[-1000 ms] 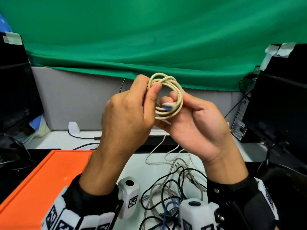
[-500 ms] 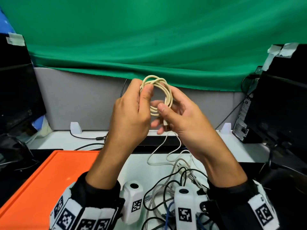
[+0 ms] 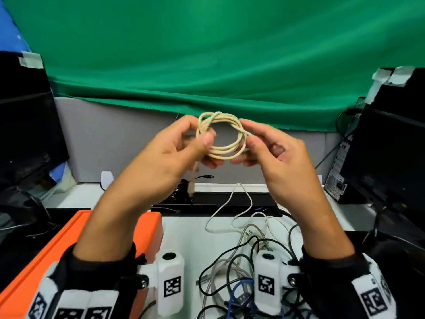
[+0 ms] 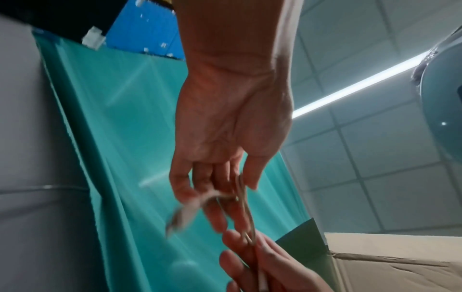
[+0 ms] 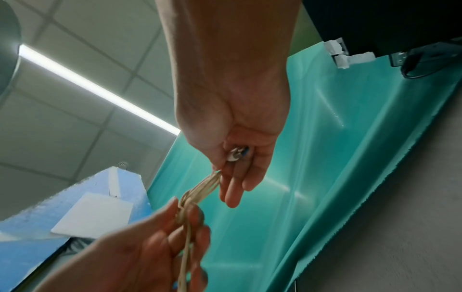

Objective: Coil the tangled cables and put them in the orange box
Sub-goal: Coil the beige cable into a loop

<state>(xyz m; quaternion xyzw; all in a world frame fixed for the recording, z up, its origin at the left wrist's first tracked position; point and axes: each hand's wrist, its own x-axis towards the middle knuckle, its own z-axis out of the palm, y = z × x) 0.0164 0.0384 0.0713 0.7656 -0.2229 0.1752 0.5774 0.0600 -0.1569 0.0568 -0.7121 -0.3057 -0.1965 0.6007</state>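
I hold a coiled cream cable (image 3: 222, 137) up in front of the green cloth, its loop facing me. My left hand (image 3: 202, 140) pinches the coil's left side between thumb and fingers, and one plug end (image 3: 190, 188) dangles below it. My right hand (image 3: 249, 139) pinches the coil's right side. In the right wrist view a white plug with a blue tip (image 5: 236, 155) lies against the right palm, beside the cable strands (image 5: 202, 187). The orange box (image 3: 46, 254) sits low on the left, partly hidden by my left forearm. A tangle of black, grey, white and blue cables (image 3: 243, 256) lies on the desk below my hands.
Dark monitors stand at the left (image 3: 25, 125) and right (image 3: 388, 143) edges. A black keyboard-like bar (image 3: 213, 200) lies across the desk behind the tangle. A grey partition (image 3: 110, 143) and green cloth (image 3: 207, 54) close off the back.
The hands have moved apart, so the coil now faces me as an open ring held at both sides. A plug end now hangs below the left hand.
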